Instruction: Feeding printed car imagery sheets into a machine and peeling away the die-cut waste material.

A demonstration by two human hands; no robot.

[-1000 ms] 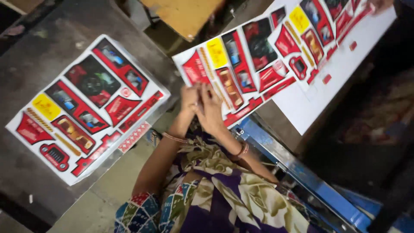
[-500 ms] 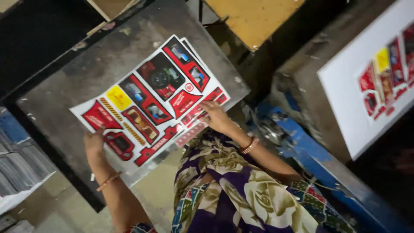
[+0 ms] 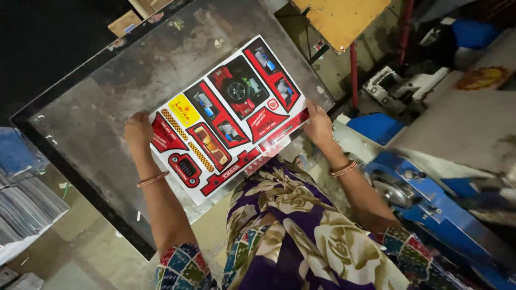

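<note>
A white printed sheet (image 3: 228, 115) with red, black and yellow vehicle-part shapes lies tilted over a grey metal table (image 3: 123, 80). My left hand (image 3: 138, 129) grips the sheet's left edge. At the sheet's lower right corner, my right hand (image 3: 318, 124) holds the edge between fingers and thumb. Both wrists wear thin bangles. My flowered purple clothing fills the bottom of the view.
A stack of sheets (image 3: 24, 204) stands at the far left. A blue machine frame (image 3: 430, 204) runs along the right. A yellow board (image 3: 344, 19) on a red post stands at the top. A grey surface (image 3: 467, 129) lies at the right.
The view swung from the right-hand table with its printed sheets to the left grey table. My hands moved apart and now hold one sheet at both ends.
</note>
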